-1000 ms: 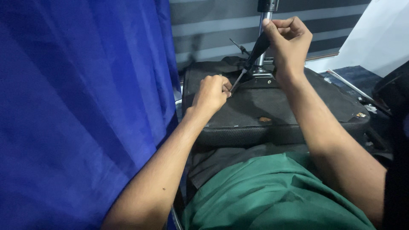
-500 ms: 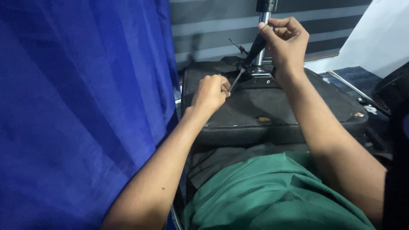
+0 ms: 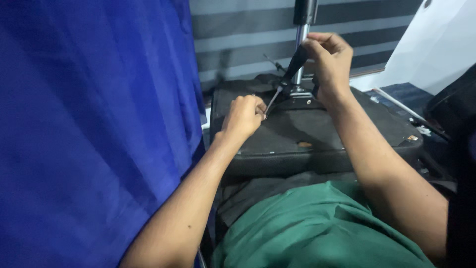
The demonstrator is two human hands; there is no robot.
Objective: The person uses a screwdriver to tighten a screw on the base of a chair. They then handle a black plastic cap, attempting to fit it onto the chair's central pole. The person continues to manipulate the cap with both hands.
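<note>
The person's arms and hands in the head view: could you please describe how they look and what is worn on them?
Both forearms are bare up to the frame edge: no sleeves, gloves, watch or bands show. The left hand and right hand appear bare; whether any ring is worn cannot be told. Green cloth covers the lap below.

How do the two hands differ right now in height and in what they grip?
The right hand is raised, gripping the screwdriver's dark handle; the left hand rests low on the black seat base, pinching at the tool's tip. The right wrist bends downward; the left arm runs straight. Both are closed and bare.
</note>
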